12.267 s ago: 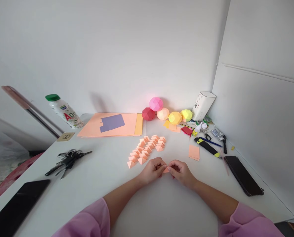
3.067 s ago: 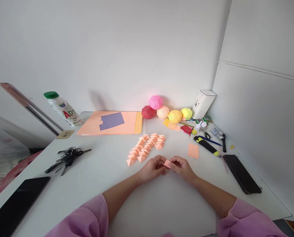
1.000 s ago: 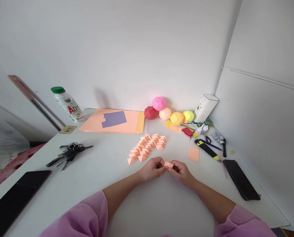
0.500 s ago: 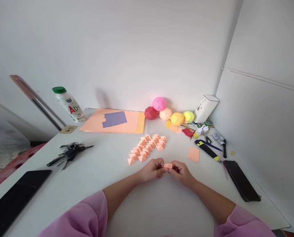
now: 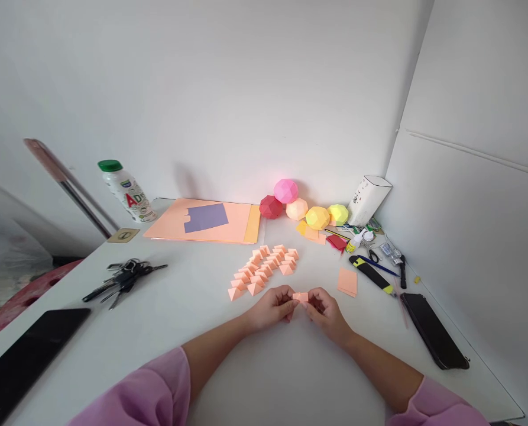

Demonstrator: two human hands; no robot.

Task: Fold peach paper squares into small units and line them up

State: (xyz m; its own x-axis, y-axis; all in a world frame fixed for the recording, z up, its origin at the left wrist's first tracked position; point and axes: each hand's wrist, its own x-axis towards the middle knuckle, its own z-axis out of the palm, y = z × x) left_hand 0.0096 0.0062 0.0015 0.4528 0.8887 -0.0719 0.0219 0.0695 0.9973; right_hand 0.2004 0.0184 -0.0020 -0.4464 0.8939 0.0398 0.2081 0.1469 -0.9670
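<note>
Above the white table [image 5: 255,361], both hands [image 5: 300,310] hold folded paper [image 5: 300,297].

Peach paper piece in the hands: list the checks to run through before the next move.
1. Paper piece held by both left hand and right hand: ok.
2. Its creases sharp: cannot tell, too small.
3. Folded pieces apart from the held one: ok.
4. Flat peach sheets outside the hands: ok.
5. Utility knife put away: not ok, lying on the table.
6. Its blade retracted: cannot tell.
</note>
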